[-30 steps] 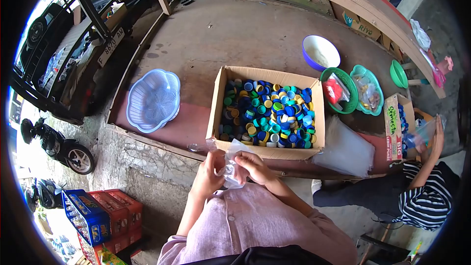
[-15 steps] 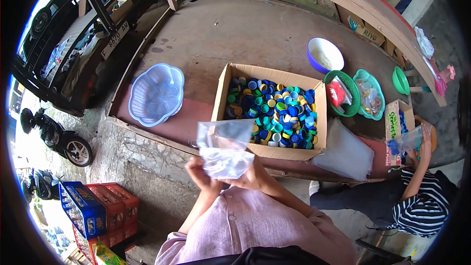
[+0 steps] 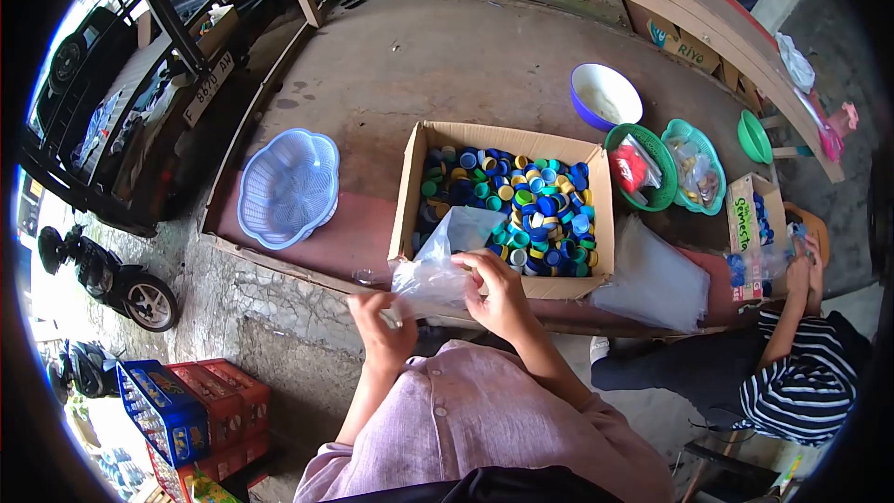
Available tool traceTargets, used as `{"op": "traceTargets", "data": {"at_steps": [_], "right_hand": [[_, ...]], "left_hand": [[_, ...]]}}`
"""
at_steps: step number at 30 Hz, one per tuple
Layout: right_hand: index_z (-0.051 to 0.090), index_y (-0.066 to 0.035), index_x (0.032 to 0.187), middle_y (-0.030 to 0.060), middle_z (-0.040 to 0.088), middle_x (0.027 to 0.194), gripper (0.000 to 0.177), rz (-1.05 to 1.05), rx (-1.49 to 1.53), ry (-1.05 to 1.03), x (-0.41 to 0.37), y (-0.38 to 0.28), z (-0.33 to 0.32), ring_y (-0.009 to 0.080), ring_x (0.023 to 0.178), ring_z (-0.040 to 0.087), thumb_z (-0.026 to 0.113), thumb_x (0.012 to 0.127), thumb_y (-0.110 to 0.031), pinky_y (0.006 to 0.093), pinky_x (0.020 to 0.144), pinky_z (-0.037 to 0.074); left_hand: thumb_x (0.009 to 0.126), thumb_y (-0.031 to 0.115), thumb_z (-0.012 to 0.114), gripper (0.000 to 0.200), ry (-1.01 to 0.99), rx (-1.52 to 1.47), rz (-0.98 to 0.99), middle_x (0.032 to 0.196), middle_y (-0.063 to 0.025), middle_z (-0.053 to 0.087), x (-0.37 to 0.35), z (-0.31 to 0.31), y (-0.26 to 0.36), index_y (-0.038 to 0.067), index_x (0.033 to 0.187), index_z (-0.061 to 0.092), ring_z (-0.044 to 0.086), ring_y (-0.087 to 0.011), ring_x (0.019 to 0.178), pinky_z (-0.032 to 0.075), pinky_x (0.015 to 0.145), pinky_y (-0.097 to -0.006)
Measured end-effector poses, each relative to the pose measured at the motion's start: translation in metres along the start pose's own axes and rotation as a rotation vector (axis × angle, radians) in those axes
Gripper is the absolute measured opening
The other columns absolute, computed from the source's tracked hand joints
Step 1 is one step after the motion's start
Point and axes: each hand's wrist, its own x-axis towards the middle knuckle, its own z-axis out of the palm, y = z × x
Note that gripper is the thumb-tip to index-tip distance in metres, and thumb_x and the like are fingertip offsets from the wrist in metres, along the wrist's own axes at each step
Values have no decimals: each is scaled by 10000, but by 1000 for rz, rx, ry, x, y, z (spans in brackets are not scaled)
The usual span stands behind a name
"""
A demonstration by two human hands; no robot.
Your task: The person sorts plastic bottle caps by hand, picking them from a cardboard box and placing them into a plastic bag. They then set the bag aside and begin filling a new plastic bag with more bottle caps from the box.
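Observation:
A clear plastic bag (image 3: 438, 265) is stretched between my two hands, just in front of the cardboard box (image 3: 402, 196). My left hand (image 3: 384, 328) pinches the bag's lower left edge. At its right side, my right hand (image 3: 498, 293) grips the film between thumb and fingers. The bag looks empty, and its upper corner overlaps the box's near side. Inside the box lies a heap of plastic bottle caps (image 3: 540, 210) in blue, green, yellow and white. A stack of flat clear bags (image 3: 656, 275) lies right of the box.
A lavender plastic basket (image 3: 291, 191) stands on the left of the table. Toward the right are a purple bowl (image 3: 605, 98), a green basket (image 3: 643, 166) with bagged items and a teal basket (image 3: 697, 168). A co-worker in a striped shirt (image 3: 801, 377) handles a bag beside a small box (image 3: 745, 196).
The bag has tipped and moved forward toward the box. My right hand has come up onto its right side, while my left hand still pinches the left edge.

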Motion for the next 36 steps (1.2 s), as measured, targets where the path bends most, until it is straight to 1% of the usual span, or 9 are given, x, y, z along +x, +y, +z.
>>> {"op": "traceTargets", "data": {"at_steps": [2,5,10,13,18,25,28,32,36], "right_hand": [[589,-32,936,95,593,916,363,-72,-64,-11,4,-4,-5,245,824,571,524,608,111,324,720,465],[604,-26,899,81,596,921,327,-155,-86,-138,1,0,1,245,833,571,530,606,100,321,744,464],[624,-39,894,81,596,924,330,-81,-158,-126,6,-4,1,229,830,566,569,586,66,329,717,476],[604,-76,922,51,558,887,318,-55,-222,215,13,-19,15,229,748,571,632,624,33,320,646,484],[561,-33,949,95,523,919,320,-524,-95,-10,5,-47,40,232,800,565,626,638,8,326,654,492],[456,80,1051,219,557,811,386,-21,-209,-219,16,-22,76,323,679,587,571,718,-78,370,574,485],[440,79,1084,207,564,833,486,55,-340,-303,23,-19,73,326,701,582,610,719,-192,388,589,479],[457,72,1049,206,556,884,494,112,-85,-273,34,-32,82,333,732,576,641,687,-210,395,615,477],[471,51,907,201,549,896,422,99,-61,-372,36,-29,96,337,778,569,676,626,-187,394,662,469]], "left_hand": [[600,-32,631,375,-286,87,193,738,-61,472,15,-8,16,69,929,481,465,-230,684,349,642,-340],[651,-31,608,327,-525,-59,-55,727,-78,470,21,-4,25,30,945,479,509,-226,597,418,545,-316],[739,-96,490,228,-360,-231,-268,758,-107,459,23,-3,9,-24,948,433,533,-192,555,443,499,-278],[730,-95,480,210,-265,-261,-306,799,-124,443,26,-9,10,-35,919,412,524,-205,588,446,488,-256],[696,-91,440,262,-28,-191,-2,844,-83,389,29,-12,-3,-9,937,380,441,-139,653,422,537,-228],[671,-99,506,320,-162,-226,2,843,-93,401,28,-21,-21,10,952,399,411,-130,640,421,475,-210],[575,178,750,559,-333,-108,87,899,-117,435,35,-48,-28,31,992,408,461,-235,778,427,700,-354],[434,268,833,960,-659,-111,287,1210,-199,383,64,-56,-37,42,1206,308,400,-358,1093,339,905,-483],[403,175,790,955,-801,-96,251,1248,-148,389,78,-51,-64,51,1234,334,382,-339,1138,326,918,-448]]}}
